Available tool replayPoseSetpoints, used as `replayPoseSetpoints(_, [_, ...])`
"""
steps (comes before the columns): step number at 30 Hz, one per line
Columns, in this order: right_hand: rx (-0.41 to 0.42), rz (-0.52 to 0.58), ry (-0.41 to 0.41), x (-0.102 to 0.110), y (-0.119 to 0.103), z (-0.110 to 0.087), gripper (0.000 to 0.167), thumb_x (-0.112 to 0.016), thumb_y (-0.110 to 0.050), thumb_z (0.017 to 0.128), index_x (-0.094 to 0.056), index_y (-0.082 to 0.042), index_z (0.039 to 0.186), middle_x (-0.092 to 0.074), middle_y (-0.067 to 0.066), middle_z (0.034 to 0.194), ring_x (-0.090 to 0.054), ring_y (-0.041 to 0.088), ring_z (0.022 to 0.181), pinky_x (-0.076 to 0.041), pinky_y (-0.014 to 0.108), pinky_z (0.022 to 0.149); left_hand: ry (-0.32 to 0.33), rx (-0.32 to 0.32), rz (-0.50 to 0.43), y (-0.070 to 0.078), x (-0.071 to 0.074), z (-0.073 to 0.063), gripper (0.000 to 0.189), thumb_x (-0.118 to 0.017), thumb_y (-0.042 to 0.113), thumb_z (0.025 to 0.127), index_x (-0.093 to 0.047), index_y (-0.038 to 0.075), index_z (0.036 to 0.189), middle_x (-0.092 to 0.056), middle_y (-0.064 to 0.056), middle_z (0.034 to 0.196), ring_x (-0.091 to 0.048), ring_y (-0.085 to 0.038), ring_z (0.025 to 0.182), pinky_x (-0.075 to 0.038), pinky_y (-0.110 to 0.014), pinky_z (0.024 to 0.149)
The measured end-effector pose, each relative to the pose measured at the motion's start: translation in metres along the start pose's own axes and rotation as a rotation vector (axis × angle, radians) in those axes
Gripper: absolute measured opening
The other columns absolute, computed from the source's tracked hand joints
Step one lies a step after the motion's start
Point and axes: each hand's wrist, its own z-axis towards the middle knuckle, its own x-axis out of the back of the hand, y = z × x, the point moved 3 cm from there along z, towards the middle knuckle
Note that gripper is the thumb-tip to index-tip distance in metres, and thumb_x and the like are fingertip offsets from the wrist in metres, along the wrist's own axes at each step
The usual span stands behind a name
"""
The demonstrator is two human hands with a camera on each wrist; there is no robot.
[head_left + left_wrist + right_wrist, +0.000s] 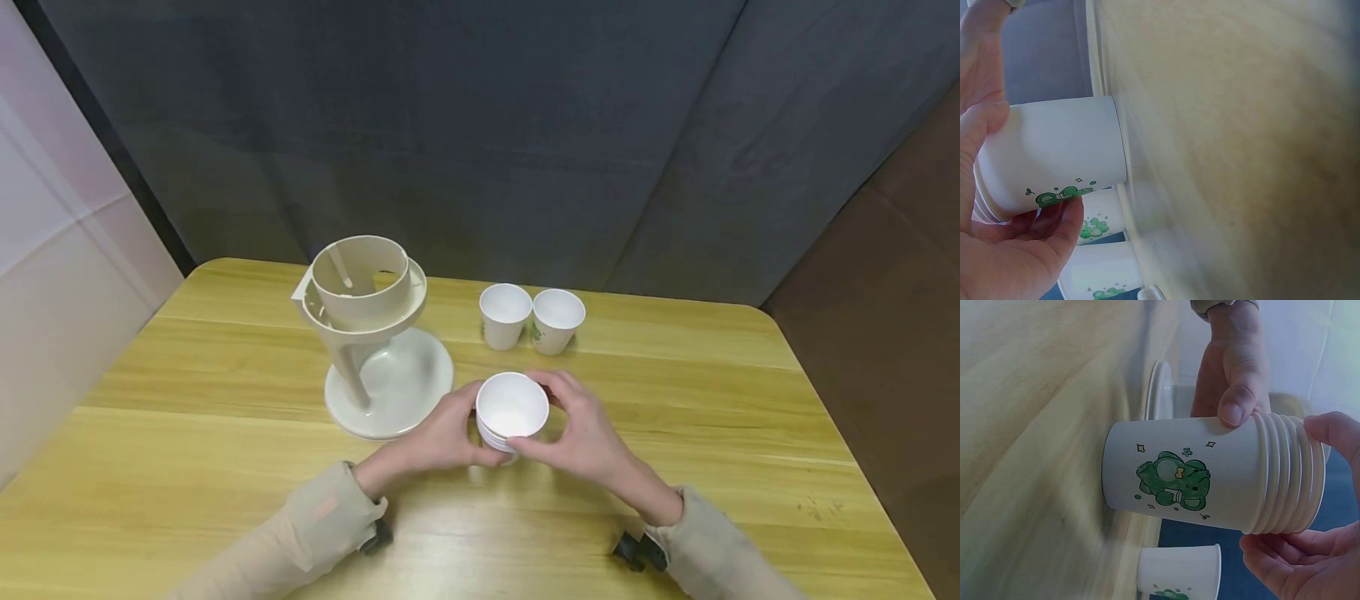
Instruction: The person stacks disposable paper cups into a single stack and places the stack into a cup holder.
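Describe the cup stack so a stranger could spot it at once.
On the wooden table, find the cream stand. To its right, the left hand and right hand grip the white cup stack. Its several nested rims set it apart from the two untouched cups farther back.

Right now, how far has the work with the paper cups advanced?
Done: several rims show a nested paper-cup stack. In hand: the left grip and right grip hold it. Remaining, perhaps: the left paper cup and right paper cup, standing un-nested beyond it.
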Motion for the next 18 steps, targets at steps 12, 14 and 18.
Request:
replayPoseSetpoints(12, [0.021, 0.012, -0.01, 0.0002, 0.0006, -0.0015, 0.068, -0.084, -0.015, 0.066, -0.052, 0.003, 0.122, -0.056, 0.012, 0.113, -0.058, 0.023, 0.102, -0.051, 0.032, 0.087, -0.003, 0.015, 0.013, -0.0015, -0.0003, 0.0, 0.072, -0.085, 0.016, 0.064, -0.049, -0.002, 0.125, -0.06, -0.009, 0.115, -0.058, -0.019, 0.104, -0.048, -0.034, 0.091])
replayPoseSetpoints(14, [0.018, 0.023, -0.015, 0.0012, 0.0014, -0.0016, 0.068, -0.084, -0.015, 0.066, -0.053, 0.004, 0.123, -0.056, 0.012, 0.113, -0.058, 0.024, 0.103, -0.051, 0.033, 0.088, -0.003, 0.023, 0.011, -0.0008, 0.0, -0.0001, 0.072, -0.085, 0.016, 0.064, -0.049, -0.002, 0.125, -0.06, -0.009, 0.115, -0.058, -0.02, 0.104, -0.048, -0.035, 0.092])
replayPoseSetpoints(18, [0.001, 0.047, -0.01, 0.0047, 0.0043, -0.0013, 0.065, -0.083, -0.013, 0.068, -0.053, 0.005, 0.122, -0.056, 0.014, 0.113, -0.057, 0.027, 0.106, -0.049, 0.038, 0.09, -0.004, 0.021, 0.009, -0.0012, -0.0004, 0.0002, 0.073, -0.085, 0.016, 0.064, -0.049, -0.003, 0.125, -0.06, -0.01, 0.116, -0.058, -0.021, 0.104, -0.048, -0.034, 0.091])
